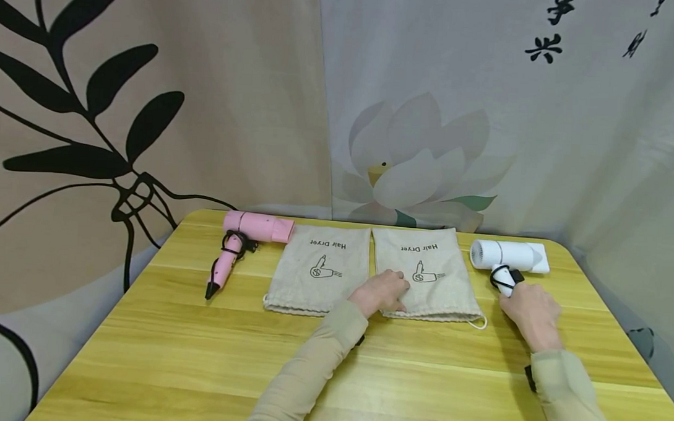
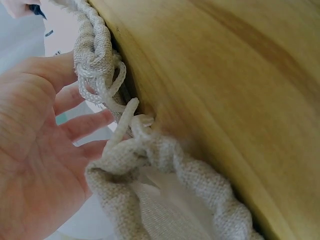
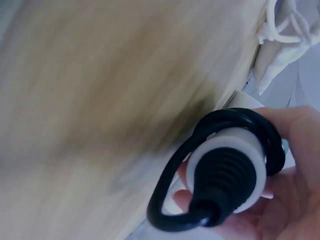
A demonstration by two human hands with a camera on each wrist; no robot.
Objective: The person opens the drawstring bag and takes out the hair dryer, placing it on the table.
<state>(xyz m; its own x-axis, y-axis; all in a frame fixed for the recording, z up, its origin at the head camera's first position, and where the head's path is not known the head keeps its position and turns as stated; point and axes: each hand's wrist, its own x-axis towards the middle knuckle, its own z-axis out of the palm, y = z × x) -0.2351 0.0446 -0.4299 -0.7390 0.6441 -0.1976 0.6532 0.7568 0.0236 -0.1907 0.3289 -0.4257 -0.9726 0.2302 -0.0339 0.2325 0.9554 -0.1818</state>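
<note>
My right hand (image 1: 531, 309) grips the handle of a white hair dryer (image 1: 508, 256) at the table's right side. A black cord (image 3: 172, 170) loops round the handle, whose end faces the camera in the right wrist view. My left hand (image 1: 383, 291) rests at the left edge of the right beige drawstring bag (image 1: 431, 254), fingers loosely extended. In the left wrist view its palm (image 2: 40, 165) faces the camera beside the gathered hems and white drawstrings (image 2: 97, 90). Next to it lies the left drawstring bag (image 1: 320, 259); both bags are flat, printed "Hair Dryer".
A pink hair dryer (image 1: 258, 226), its black cord wrapped round the handle, lies left of the bags. Everything stands on a wooden table (image 1: 209, 355). Behind the far edge hangs a printed curtain (image 1: 251, 108).
</note>
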